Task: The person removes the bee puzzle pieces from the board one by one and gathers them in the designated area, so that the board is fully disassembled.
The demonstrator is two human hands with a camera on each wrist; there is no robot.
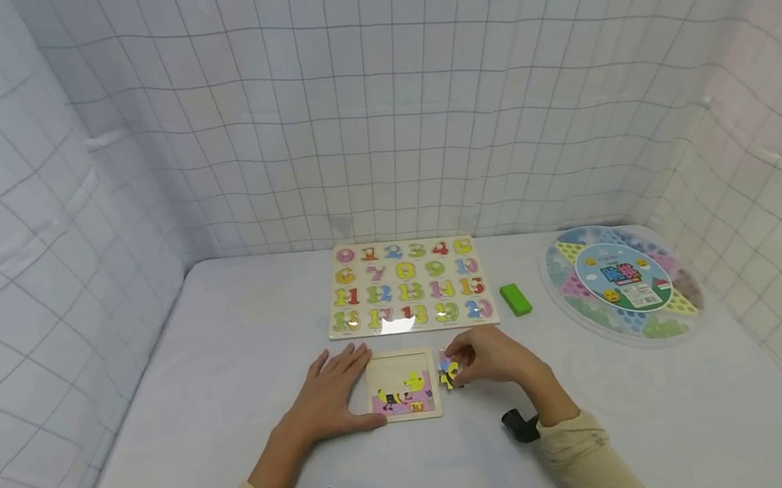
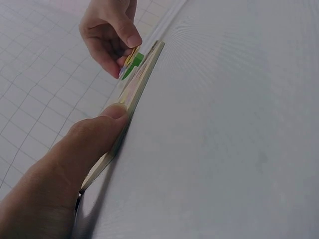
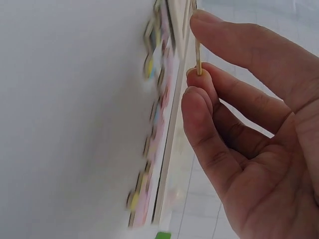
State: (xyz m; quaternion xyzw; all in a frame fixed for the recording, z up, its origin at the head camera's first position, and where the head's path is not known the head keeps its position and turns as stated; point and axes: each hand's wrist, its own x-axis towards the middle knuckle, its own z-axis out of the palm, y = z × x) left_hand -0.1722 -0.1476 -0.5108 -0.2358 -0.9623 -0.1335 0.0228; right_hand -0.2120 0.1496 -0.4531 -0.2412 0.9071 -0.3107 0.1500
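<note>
Left hand (image 1: pixel 333 392): lies flat, fingers straight, on the small puzzle tray's (image 1: pixel 403 385) left edge.
Right hand (image 1: pixel 491 355): pinches a puzzle piece (image 1: pixel 449 373) just beside the tray.

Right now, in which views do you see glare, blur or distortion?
Head view: wide-angle bending of the grid walls, and white glare on the number board bottom row. Right wrist view: the number board's edge is blurred, while the right hand is sharp. Left wrist view: fairly sharp; the left hand casts a soft shadow.
</note>
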